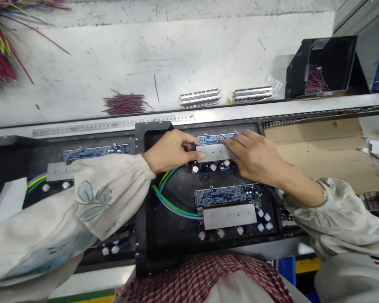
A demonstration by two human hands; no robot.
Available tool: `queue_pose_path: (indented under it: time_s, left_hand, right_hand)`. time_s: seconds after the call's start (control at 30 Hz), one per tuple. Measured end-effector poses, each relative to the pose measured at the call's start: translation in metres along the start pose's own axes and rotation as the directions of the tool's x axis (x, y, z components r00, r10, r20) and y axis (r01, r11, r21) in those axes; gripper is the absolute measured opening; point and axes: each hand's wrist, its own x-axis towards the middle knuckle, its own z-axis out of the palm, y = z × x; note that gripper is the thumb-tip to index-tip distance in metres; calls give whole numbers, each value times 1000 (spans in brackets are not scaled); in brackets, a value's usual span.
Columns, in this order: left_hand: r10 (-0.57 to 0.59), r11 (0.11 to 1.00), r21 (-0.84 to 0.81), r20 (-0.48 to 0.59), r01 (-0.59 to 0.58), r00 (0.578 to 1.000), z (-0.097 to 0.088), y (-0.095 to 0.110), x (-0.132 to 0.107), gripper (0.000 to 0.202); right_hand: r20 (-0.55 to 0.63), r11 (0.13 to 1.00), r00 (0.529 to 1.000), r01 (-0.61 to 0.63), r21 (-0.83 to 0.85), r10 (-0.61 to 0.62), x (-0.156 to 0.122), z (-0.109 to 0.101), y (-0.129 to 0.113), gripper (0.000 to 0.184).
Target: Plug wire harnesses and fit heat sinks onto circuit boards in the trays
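Note:
Both of my hands are at the upper blue circuit board [205,168] in a black tray [173,235]. My left hand [173,152] pinches the left end of a flat grey metal plate [213,153] lying along that board. At the plate's right end, the bent fingers of my right hand [255,155] press on it and partly cover it. Below sits a second blue circuit board [225,193] with its own grey metal plate [230,216] and several round capacitors. Green, yellow and blue wires [172,208] curve from the lower board's left side up towards the upper board.
Another black tray [120,202] with a blue board [96,151] stands on the left, partly under my sleeve. Beyond a ruler [113,125] lie purple wires [124,104] and metal strips [199,98]. A black bin [331,63] is back right; a wire bundle [1,50] is back left.

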Motion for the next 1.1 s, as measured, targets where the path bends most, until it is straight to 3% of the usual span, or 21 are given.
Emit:
queue_pose_path:
  time_s: [0.2,0.37,0.47,0.57,0.7,0.87,1.1]
  left_hand:
    - [40,999,24,-14,-39,999,1,0,-2,29]
    - [10,998,70,-7,-10,1000,0,5,-1,27]
    - [39,997,73,-9,-38,999,0,5,-1,25]
    - [41,997,59,14,-42,999,0,4,0,25]
    - [27,999,34,40,-29,999,-1,2,-1,31]
    - [-15,999,29,65,13,998,-2,3,-1,35]
    - [-27,999,28,56,25,998,0,5,0,37]
  right_hand:
    - [15,998,998,59,32,-60,1,-1,5,46]
    - [2,996,999,-34,83,34,1,2,0,44]
    - [23,974,1000,0,227,-5,0,-5,8,44]
    - [-34,927,999,16,374,-4,-6,-15,26,40]
    - [-83,958,990,-91,272,117,-10,-14,47,22]
    - [-3,976,995,-92,196,95,-4,1,49,21]
    - [45,979,990,-139,149,133,8,0,46,18]
